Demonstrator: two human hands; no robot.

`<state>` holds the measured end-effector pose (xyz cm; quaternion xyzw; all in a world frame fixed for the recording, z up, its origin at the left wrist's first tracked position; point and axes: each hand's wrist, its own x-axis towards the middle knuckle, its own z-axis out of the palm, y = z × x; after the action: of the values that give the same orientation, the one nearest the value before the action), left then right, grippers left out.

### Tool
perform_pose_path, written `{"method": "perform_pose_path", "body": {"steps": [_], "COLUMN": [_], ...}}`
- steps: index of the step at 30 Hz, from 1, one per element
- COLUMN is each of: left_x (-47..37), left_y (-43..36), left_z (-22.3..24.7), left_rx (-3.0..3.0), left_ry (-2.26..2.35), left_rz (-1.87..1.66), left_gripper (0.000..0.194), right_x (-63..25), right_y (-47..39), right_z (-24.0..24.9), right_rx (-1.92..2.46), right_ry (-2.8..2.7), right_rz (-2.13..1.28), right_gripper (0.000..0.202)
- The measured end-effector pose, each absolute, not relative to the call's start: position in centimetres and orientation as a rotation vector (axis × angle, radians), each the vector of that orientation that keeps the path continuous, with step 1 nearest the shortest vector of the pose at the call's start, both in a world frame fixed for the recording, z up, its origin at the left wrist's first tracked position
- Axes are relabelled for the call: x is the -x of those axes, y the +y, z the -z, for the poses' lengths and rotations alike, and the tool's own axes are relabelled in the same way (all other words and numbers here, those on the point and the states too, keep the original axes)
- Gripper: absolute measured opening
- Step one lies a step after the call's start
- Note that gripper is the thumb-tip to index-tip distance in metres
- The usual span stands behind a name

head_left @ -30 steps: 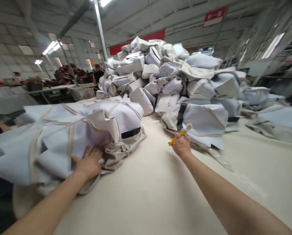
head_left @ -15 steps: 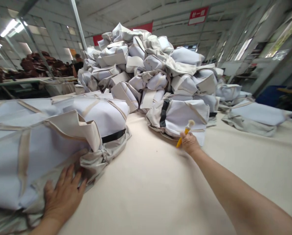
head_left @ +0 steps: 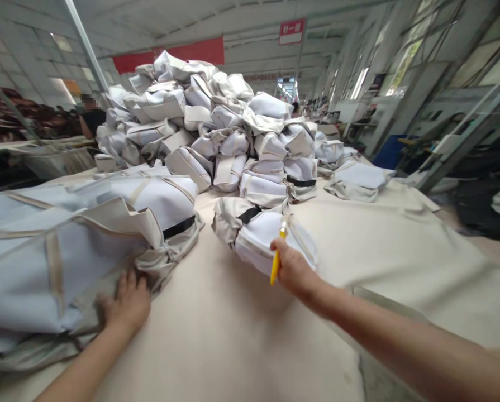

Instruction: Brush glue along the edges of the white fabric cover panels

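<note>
My right hand (head_left: 294,268) is closed round a brush (head_left: 276,259) with a yellow handle and pale bristles pointing up and away. The same hand is at the near edge of a white and beige fabric bag (head_left: 258,237) with a black strap. That bag is tilted on the cloth-covered table, and whether my fingers also grip its edge is hidden. Over on the left, my left hand (head_left: 128,301) rests with fingers stretched on the grey-beige fabric of a large white bag (head_left: 94,251) with tan strips.
A tall heap of similar bags (head_left: 208,106) rises at the back of the table (head_left: 216,329). One more bag (head_left: 361,176) lies at the back right. The table's edge drops off at the lower right. A person (head_left: 90,117) is at the far left.
My right hand, still with the brush, has brought the strapped bag nearer and away from the heap, and the bag is now tilted. My left hand stays on its bag. The view has turned right.
</note>
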<state>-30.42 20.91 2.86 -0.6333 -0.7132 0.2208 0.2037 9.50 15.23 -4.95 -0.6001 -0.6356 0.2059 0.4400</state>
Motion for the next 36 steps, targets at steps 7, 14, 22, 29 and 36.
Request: {"method": "perform_pose_path", "body": {"steps": [7, 14, 22, 29, 36], "left_x": [20.5, 7.9, 1.1, -4.6, -9.7], "left_y": [18.1, 14.2, 12.5, 10.0, 7.4], "left_z": [-4.8, -1.7, -0.7, -6.2, 5.8], "left_rx": [2.316, 2.877, 2.921, 3.371, 3.048], "left_ry": [-1.916, -1.156, -1.187, -1.405, -1.123], "left_rz": [-0.13, -0.853, -0.945, -0.744, -0.828], "left_gripper": [0.055, 0.071, 0.026, 0.04, 0.023], "right_x": [-3.7, -5.8, -4.8, -5.6, -3.4], "right_y": [-5.7, -16.5, -24.4, -29.1, -33.7], "right_z": [4.3, 6.7, 8.4, 9.9, 13.9], "right_rx": [0.974, 1.375, 1.584, 1.739, 1.9], "right_ry": [-1.619, -1.502, -1.327, -1.121, -1.005], "right_rz": [-0.915, -0.61, -0.497, -0.512, -0.406], "right_gripper": [0.03, 0.022, 0.012, 0.012, 0.017]}}
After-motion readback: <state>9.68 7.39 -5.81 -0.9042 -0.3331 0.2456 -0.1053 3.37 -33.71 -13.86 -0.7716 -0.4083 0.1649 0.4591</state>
